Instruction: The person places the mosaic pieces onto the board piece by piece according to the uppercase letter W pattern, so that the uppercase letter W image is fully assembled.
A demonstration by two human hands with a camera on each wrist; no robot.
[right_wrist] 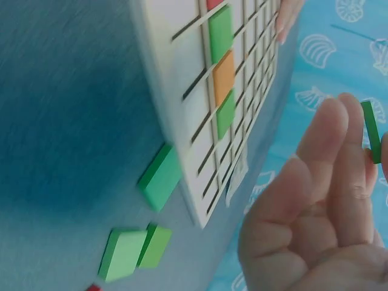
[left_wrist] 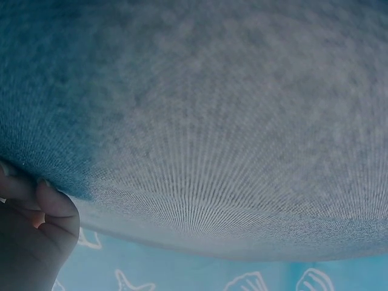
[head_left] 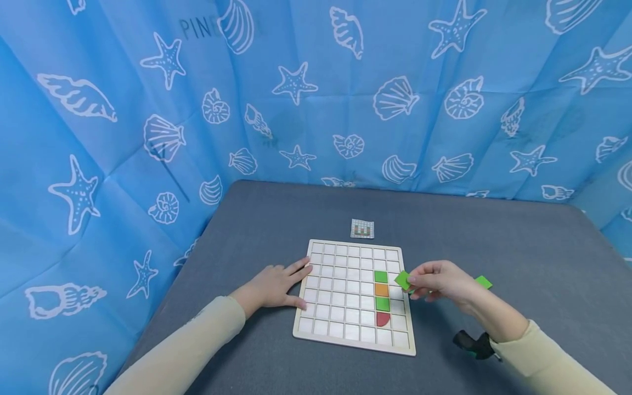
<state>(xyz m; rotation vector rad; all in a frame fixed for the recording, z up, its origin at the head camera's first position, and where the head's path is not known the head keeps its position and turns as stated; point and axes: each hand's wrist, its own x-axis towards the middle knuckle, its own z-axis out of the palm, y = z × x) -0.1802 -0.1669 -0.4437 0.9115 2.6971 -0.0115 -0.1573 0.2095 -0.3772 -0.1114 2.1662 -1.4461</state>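
Observation:
A pale wooden grid board [head_left: 348,344] lies on the table. In one column sit a green square tile [head_left: 381,276], an orange tile [head_left: 381,289], another green tile [head_left: 382,304] and a red rounded tile [head_left: 382,319]. My left hand [head_left: 274,285] rests at the board's left edge, fingers extended onto its rim; the left wrist view catches only part of that hand [left_wrist: 42,224]. Between thumb and fingers, my right hand [head_left: 441,281] pinches a green square tile [head_left: 402,280] just above the board's right edge. The right wrist view shows this tile [right_wrist: 371,132] edge-on.
A small printed pattern card [head_left: 362,229] lies beyond the board. Loose green tiles [right_wrist: 123,254] lie on the table to the board's right, one [head_left: 483,282] showing past my right wrist. A black wrist device [head_left: 474,344] sits by my right sleeve. Blue curtains [head_left: 316,109] hang behind.

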